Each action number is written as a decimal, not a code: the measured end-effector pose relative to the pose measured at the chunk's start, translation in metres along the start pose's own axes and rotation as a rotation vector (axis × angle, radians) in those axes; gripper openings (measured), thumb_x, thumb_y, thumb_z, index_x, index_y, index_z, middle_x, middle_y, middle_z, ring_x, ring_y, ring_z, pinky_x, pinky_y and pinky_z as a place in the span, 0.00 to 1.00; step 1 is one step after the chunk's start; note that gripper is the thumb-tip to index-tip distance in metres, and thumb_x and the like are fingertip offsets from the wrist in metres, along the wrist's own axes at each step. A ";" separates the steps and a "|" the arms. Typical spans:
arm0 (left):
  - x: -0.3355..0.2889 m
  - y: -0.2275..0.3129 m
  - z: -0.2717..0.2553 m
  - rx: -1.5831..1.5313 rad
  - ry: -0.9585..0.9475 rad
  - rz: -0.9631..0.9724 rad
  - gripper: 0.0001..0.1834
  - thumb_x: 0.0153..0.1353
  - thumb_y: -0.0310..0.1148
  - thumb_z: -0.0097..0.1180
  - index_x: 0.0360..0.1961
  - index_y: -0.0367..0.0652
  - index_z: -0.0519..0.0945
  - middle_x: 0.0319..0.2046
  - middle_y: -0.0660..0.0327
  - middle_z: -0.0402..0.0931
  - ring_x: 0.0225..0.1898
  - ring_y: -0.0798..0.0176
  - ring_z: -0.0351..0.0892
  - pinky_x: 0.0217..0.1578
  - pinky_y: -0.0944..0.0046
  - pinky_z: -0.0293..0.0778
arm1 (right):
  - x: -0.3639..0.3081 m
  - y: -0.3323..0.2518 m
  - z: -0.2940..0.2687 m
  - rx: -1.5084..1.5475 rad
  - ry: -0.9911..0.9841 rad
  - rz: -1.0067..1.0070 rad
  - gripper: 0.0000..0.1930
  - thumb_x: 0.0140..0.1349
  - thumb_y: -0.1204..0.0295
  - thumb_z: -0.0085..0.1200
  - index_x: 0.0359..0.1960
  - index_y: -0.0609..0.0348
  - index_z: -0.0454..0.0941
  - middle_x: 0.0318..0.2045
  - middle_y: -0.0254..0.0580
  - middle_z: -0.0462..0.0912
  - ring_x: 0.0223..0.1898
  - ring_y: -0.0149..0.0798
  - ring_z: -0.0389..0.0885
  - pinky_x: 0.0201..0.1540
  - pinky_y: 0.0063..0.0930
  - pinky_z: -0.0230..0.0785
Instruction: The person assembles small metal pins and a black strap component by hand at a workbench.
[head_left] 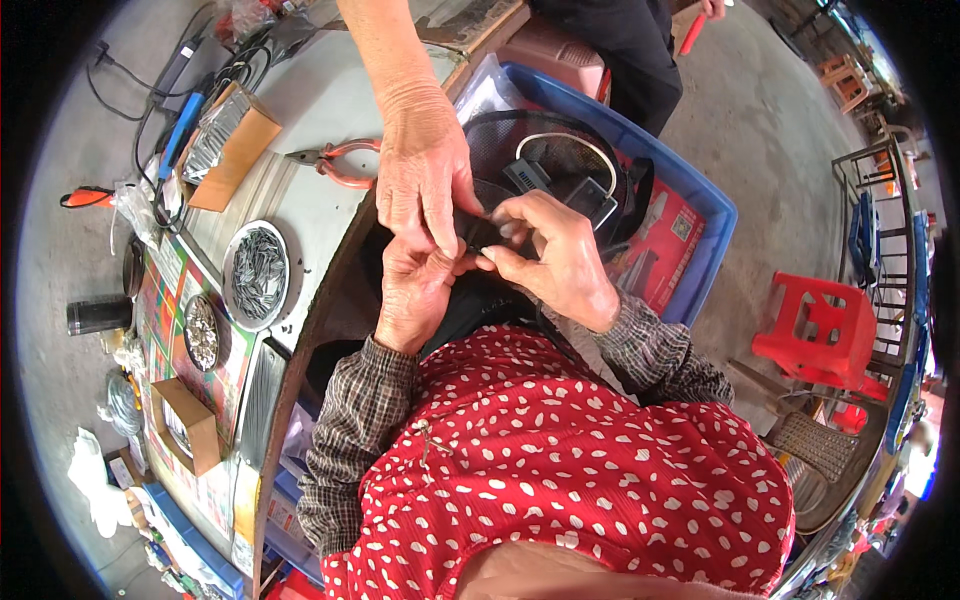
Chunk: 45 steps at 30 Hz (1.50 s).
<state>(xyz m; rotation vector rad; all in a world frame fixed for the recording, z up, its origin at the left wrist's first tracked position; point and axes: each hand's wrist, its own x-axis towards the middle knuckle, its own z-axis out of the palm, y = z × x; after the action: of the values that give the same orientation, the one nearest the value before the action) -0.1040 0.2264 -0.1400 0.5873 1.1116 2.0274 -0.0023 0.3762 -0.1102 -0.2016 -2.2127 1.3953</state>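
Note:
My left hand (412,295) is closed, its thumb and fingers pinched together at the table's edge above my lap. My right hand (555,250) pinches toward it from the right, fingers bent. Between the fingertips of both is a small dark piece (476,252), too small and covered to name. Another person's hand (425,165) reaches in from the top and touches my left hand's fingers, partly hiding them. Just beyond my right hand, a round black mesh basket (490,128) holds dark rectangular pieces and a pale curved strip, inside a blue crate (715,235).
On the table at left lie orange-handled pliers (345,165), a white bowl (285,290) of dark metal pieces, a smaller bowl (218,350) of small parts and two cardboard boxes (240,160). A red plastic stool (820,325) stands at right. Another person's dark-trousered leg (635,60) is behind the crate.

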 end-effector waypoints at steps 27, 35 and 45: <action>0.007 0.016 0.013 0.231 0.061 -0.104 0.12 0.64 0.31 0.50 0.45 0.35 0.74 0.35 0.56 0.78 0.31 0.67 0.77 0.33 0.68 0.75 | 0.017 0.013 -0.025 0.541 0.205 0.185 0.07 0.64 0.78 0.43 0.43 0.66 0.68 0.23 0.36 0.75 0.22 0.25 0.74 0.25 0.17 0.70; 0.008 0.012 0.012 0.234 0.048 -0.140 0.12 0.64 0.30 0.50 0.45 0.36 0.74 0.35 0.56 0.78 0.31 0.67 0.77 0.33 0.69 0.75 | 0.018 0.012 -0.036 0.500 0.217 0.233 0.08 0.63 0.76 0.46 0.42 0.65 0.69 0.24 0.36 0.75 0.22 0.25 0.75 0.24 0.17 0.69; 0.006 0.010 0.010 0.235 0.051 -0.172 0.11 0.64 0.29 0.50 0.46 0.36 0.74 0.35 0.56 0.78 0.31 0.68 0.77 0.34 0.69 0.75 | 0.015 0.016 -0.041 0.466 0.228 0.221 0.07 0.61 0.78 0.47 0.40 0.66 0.71 0.25 0.36 0.75 0.22 0.25 0.75 0.26 0.17 0.68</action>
<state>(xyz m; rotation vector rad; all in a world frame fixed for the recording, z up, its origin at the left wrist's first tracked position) -0.1046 0.2332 -0.1260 0.5383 1.3945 1.7874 0.0027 0.4219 -0.1052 -0.4232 -1.6672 1.8616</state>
